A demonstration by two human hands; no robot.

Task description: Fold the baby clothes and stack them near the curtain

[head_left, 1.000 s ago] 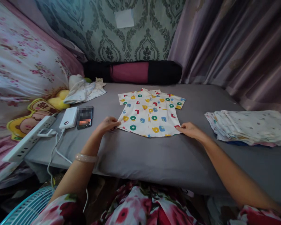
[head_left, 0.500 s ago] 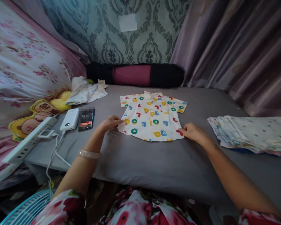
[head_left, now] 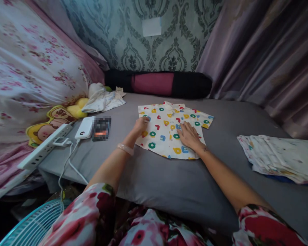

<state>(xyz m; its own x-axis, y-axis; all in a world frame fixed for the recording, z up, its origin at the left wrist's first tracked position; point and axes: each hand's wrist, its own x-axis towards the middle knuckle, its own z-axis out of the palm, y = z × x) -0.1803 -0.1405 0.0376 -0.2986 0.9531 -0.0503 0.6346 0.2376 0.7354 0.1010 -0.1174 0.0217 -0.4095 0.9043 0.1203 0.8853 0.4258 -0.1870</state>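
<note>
A small short-sleeved shirt, white with colourful letter-like prints, lies spread out with its collar pointing away from me. My left hand is at the shirt's left side, just below the sleeve, its fingers curled in on the cloth; the fingertips are partly hidden. Flat on the right half of the shirt front rests my right hand, fingers stretched out and slightly apart, holding nothing. The hem faces me, and the right sleeve lies outspread.
A stack of folded clothes lies at the right. To the left are a white power bank, a phone, a power strip, cables and a crumpled cloth. A black-and-maroon bolster lines the back.
Both hands have left the shirt's lower corners. My left hand moved up along the left side, while my right hand moved inward and now lies flat on the front. The view shifted slightly.
</note>
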